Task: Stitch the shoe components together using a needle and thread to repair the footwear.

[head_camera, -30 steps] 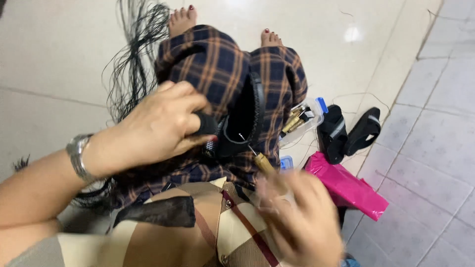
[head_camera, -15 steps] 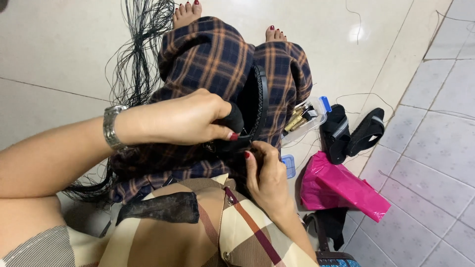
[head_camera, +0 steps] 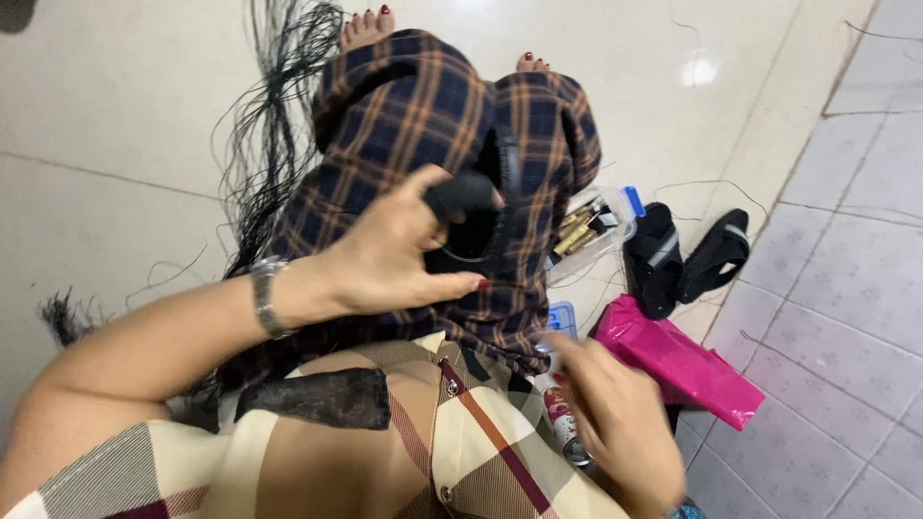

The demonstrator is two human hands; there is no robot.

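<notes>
My left hand [head_camera: 394,255], with a metal watch [head_camera: 264,293] on its wrist, pinches a thick black tuft of hair [head_camera: 461,192] between thumb and fingertips. The tuft lies over the dark blue and orange plaid clothing [head_camera: 413,106] of a person sitting below me. My right hand [head_camera: 615,423] is blurred at the lower right, away from the hair, just above a small can with a red label [head_camera: 560,423]. Whether it holds anything is unclear. Long loose black strands [head_camera: 279,115] hang to the left.
The seated person's bare feet [head_camera: 365,24] rest on the pale tiled floor [head_camera: 115,96]. To the right lie a clear box of golden items [head_camera: 591,226], a pair of black sandals [head_camera: 687,255], a pink bag [head_camera: 673,360] and a small blue-lidded container [head_camera: 561,317]. A beige plaid garment [head_camera: 461,452] fills the bottom.
My right hand has pulled down and to the right, away from the hair it was touching. My left hand has loosened from a fist into a pinch on the black tuft.
</notes>
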